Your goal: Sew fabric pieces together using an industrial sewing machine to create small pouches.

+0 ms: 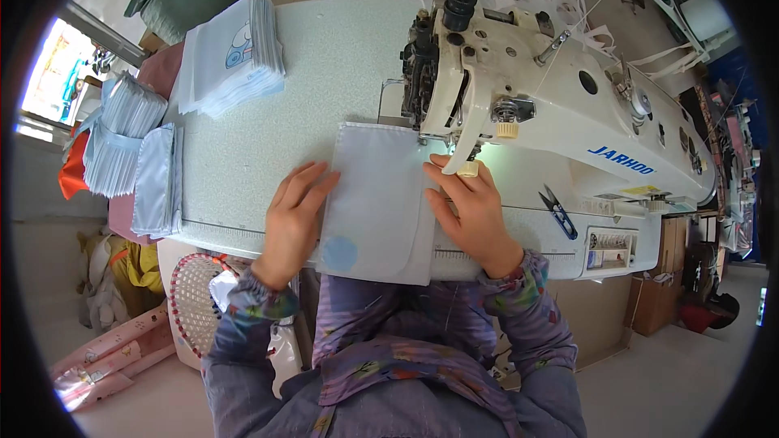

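Pale blue fabric panel (377, 199) flat on sewing table (324, 73), top edge at needle of sewing machine (535, 105) — seam barely begun. Left hand (290, 215), right hand (471, 211) apart, open palms pressing panel edges. Stacks of blue pieces (231, 53) wait at left.

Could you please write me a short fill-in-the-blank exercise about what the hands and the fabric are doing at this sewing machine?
1. Both hands lie flat on a pale ____ fabric piece.
2. The right hand is beside the needle of the white sewing ____.
3. The small thread snips lie to the ____ of the right hand.
4. The left hand presses the piece's ____ edge.

Missing words: blue; machine; right; left
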### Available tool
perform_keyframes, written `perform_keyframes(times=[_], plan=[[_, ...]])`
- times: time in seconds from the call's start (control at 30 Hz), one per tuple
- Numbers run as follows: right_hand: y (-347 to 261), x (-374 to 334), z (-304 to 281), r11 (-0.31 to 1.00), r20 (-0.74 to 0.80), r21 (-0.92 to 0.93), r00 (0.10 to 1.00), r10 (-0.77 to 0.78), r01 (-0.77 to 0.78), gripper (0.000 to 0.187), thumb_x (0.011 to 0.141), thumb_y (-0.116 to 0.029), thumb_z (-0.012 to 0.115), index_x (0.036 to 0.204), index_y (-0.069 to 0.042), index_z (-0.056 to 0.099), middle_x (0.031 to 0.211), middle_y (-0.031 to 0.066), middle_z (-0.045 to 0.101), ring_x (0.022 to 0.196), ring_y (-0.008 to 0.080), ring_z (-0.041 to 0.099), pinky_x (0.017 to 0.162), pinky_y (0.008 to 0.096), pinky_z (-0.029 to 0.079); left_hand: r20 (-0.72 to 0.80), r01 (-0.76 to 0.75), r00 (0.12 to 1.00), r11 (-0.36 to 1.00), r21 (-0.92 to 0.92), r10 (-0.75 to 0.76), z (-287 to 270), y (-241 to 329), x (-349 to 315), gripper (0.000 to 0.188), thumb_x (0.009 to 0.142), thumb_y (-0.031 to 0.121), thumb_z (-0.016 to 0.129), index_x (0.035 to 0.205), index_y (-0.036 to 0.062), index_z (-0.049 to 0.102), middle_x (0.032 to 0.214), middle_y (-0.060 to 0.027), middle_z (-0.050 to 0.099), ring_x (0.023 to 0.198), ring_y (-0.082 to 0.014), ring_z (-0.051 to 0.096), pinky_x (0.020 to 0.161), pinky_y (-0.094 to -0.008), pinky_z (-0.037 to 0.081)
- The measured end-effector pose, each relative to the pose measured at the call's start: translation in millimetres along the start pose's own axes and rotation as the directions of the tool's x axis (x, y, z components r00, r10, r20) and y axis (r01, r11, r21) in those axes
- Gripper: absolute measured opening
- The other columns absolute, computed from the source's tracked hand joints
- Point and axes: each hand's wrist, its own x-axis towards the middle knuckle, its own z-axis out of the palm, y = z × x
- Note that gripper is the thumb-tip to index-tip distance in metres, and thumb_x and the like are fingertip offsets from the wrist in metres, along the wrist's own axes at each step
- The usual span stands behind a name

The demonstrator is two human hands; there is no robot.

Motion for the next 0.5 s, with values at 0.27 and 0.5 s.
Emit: perform_keyframes(times=[0.27, 0.5], plan=[[-3.0, 4.3, 1.8, 0.996, 0.182, -0.078, 0.982, 0.043, -0.029, 0.057, 0.094, -0.033, 0.085, 0.139, -0.001, 0.072, 0.149, 0.0129, 0.069, 0.139, 0.0316, 0.063, 0.114, 0.0454, 0.047, 0.301, -0.411, 0.87, 0.912, 0.008, 0.39, -28.9, 21.1, 15.8, 0.051, 0.078, -0.002, 0.073, 0.126, 0.0103, 0.082, 0.138, -0.0125, 0.072, 0.133, -0.0352, 0.068, 0.11, -0.0471, 0.057], [-3.1, 5.6, -0.3, 0.996, 0.208, -0.07, 0.976, 0.07, -0.057, 0.06, 0.091, -0.037, 0.087, 0.138, -0.002, 0.073, 0.149, 0.0104, 0.07, 0.139, 0.0308, 0.063, 0.114, 0.046, 0.045, 0.275, -0.351, 0.848, 0.868, -0.351, 0.454, -2.6, 4.4, 29.4, 0.038, 0.066, 0.017, 0.079, 0.102, 0.0134, 0.086, 0.098, -0.0004, 0.074, 0.097, -0.0271, 0.07, 0.088, -0.0431, 0.056]])
